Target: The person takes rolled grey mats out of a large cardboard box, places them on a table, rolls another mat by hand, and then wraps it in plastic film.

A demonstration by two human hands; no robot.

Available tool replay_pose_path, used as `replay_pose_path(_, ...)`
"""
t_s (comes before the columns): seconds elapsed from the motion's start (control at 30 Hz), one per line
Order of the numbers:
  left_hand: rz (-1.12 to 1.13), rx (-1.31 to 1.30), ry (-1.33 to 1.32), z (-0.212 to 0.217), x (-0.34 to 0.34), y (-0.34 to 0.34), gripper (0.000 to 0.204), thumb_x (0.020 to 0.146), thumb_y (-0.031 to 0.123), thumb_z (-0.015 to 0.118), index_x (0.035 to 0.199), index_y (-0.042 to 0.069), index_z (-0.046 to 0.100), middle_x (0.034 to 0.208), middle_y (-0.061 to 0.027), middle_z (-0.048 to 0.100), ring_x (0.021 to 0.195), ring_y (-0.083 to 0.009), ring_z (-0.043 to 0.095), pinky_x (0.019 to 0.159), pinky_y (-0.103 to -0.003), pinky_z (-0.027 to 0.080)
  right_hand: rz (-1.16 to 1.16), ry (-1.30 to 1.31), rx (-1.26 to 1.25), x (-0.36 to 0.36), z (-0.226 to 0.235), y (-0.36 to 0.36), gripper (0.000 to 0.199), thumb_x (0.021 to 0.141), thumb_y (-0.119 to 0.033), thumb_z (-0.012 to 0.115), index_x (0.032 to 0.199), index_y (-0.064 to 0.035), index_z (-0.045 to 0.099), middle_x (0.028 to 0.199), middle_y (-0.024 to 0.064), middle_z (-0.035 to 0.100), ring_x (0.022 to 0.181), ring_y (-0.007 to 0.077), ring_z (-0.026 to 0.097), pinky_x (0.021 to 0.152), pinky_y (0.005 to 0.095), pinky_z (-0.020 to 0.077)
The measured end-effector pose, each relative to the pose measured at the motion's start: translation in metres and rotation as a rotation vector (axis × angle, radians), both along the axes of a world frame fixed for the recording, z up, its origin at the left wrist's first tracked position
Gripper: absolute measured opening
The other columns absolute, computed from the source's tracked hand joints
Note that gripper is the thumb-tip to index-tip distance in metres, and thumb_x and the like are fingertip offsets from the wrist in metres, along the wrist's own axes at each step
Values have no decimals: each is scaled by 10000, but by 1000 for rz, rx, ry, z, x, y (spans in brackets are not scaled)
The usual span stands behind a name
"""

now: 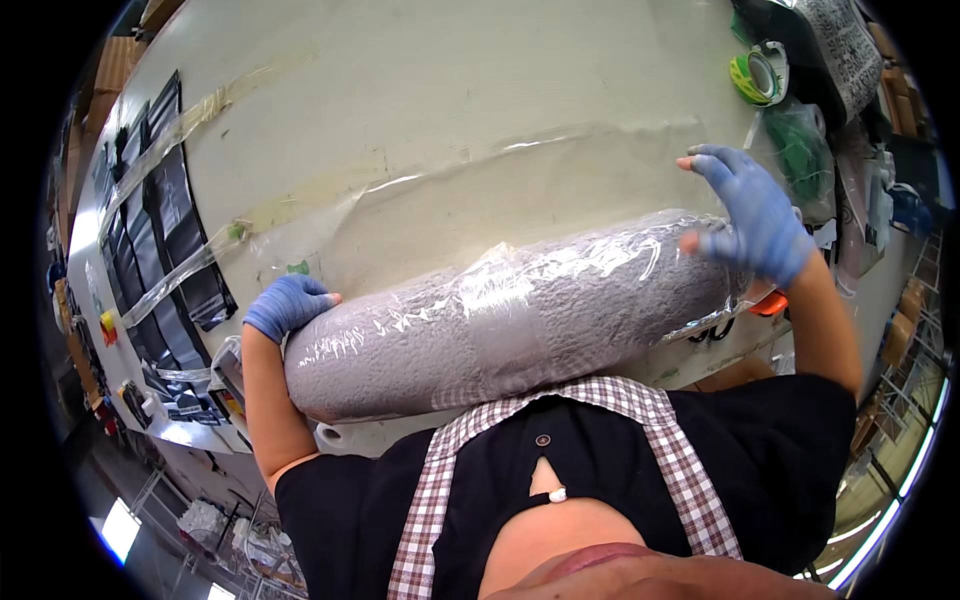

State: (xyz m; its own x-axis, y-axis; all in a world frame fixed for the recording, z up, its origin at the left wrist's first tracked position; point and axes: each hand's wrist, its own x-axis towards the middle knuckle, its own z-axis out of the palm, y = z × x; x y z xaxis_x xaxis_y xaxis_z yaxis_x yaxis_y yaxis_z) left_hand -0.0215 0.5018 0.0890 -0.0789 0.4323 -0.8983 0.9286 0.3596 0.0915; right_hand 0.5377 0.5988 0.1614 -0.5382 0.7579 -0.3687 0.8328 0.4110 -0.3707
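A thick grey fluffy roll, like a rolled-up rug (400,350), lies across the table in front of me inside clear plastic wrap (497,285). A band of film or tape crosses its middle. My left hand (287,308), in a blue glove with a bare fingertip, is at the roll's far left edge. Its fingers are curled close together, and what they pinch is hidden. Over the right end, my right hand (755,215), also gloved, is open with thumb and fingers spread; it is slightly blurred. A clear plastic sheet (540,165) stretches out flat beyond the roll.
Black plastic bags (170,210) lie at the left under strips of clear tape. Tape rolls (762,78) and a green bundle in plastic (797,150) stand at the right. An orange-handled tool (769,303) and black scissor-like handles (712,330) lie beside the roll's right end.
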Motion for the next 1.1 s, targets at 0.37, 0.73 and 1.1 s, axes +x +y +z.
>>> replay_pose_path(0.37,-196,-14,240,-4,-46,20,438,754,435,773,969,54,747,902,-206,723,879,-327,712,810,-394,541,343,63,-291,-79,-13,-12,1201,512,-493,920,1513,-90,394,1280,241,589,1167,410,592,1042,438,453)
replay_pose_path(0.73,-180,1024,-263,121,49,22,638,807,301,829,1348,64,588,1288,-153,637,1188,-259,606,1011,-377,489,132,119,-1037,-90,-60,61,1198,540,-457,972,1498,-42,383,1306,226,619,1239,351,593,1058,418,480)
replay_pose_path(1.1,-367,710,-358,72,118,50,987,587,664,835,1274,-9,612,1155,-217,667,1086,-394,635,953,-439,500,147,188,-504,-113,-58,101,545,914,-510,672,1164,-26,658,1093,170,692,1040,300,659,957,416,513)
